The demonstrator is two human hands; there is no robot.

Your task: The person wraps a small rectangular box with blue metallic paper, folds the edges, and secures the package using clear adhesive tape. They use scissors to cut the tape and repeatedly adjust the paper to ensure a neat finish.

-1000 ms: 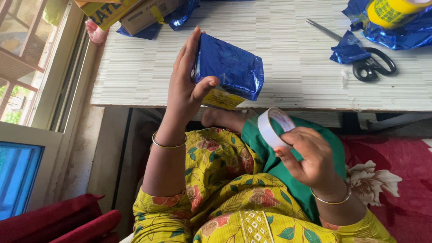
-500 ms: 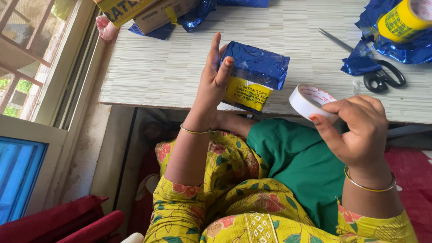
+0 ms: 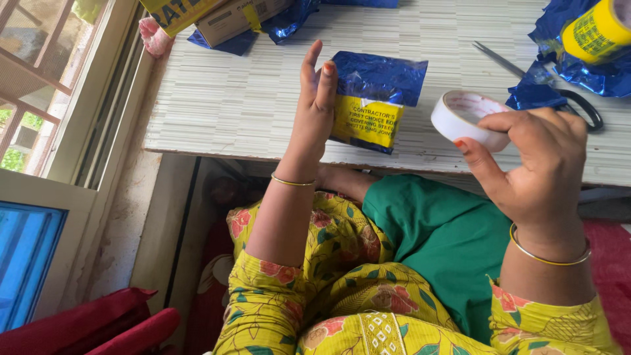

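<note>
My left hand (image 3: pixel 314 112) holds a small box (image 3: pixel 373 98) half wrapped in shiny blue foil, its yellow printed side facing me, just above the near edge of the pale striped table (image 3: pixel 230 98). My right hand (image 3: pixel 536 164) grips a roll of white tape (image 3: pixel 465 118) to the right of the box, over the table edge. Both wrists wear thin gold bangles.
Black-handled scissors (image 3: pixel 559 98) lie at the right beside a blue foil scrap (image 3: pixel 534 94) and a yellow tape roll (image 3: pixel 598 33) on crumpled foil. Cardboard boxes (image 3: pixel 223 16) on more foil sit at the far left. A window is at the left.
My left hand turned the box so its yellow side shows and lowered it toward the table. My right hand lifted the white tape roll from my lap up to table level.
</note>
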